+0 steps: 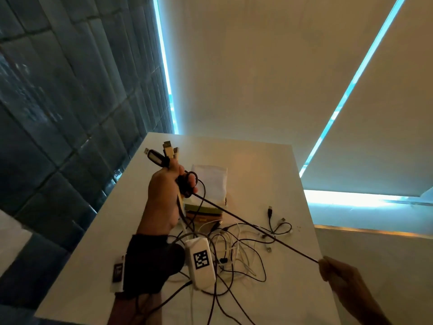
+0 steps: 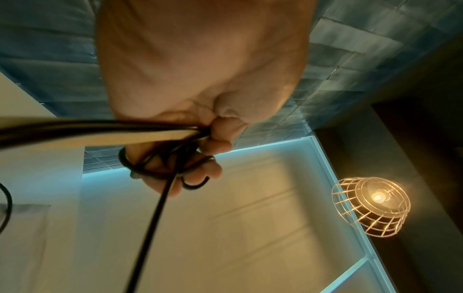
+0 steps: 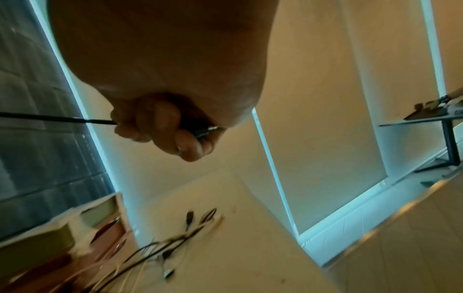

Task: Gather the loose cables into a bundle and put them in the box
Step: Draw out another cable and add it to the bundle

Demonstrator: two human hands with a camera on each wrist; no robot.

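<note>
My left hand is raised above the white table and grips a bundle of cables with several USB plugs sticking up out of the fist. A black cable is looped round its fingers and runs taut down to my right hand, which pinches its end near the table's right edge. Loose black and white cables lie tangled on the table under the hands. The open box with white lining stands behind my left hand.
A green and brown stack lies in front of the box. A wrist device with a square marker hangs at my left forearm. A tiled wall runs along the left. A caged lamp hangs overhead.
</note>
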